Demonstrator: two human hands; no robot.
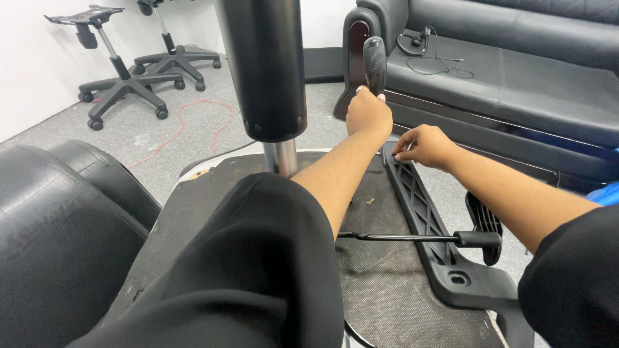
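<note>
My left hand (369, 113) is closed around the lower part of a black tool handle (374, 61) that stands upright above the far end of an upturned office chair seat (380, 283). My right hand (422, 145) rests with its fingertips on the top end of a black plastic armrest bracket (419, 206) fixed along the seat's right side. A black gas-lift cylinder (264, 64) with a chrome shaft rises from the seat's middle. A thin black lever with a grip (477, 239) lies across the seat near the bracket.
A black chair backrest (51, 225) lies at the left. A black leather sofa (516, 64) with a cable and headset on it stands at the back right. Two chair bases on castors (122, 84) and a red cable (193, 122) are on the grey carpet at the back left.
</note>
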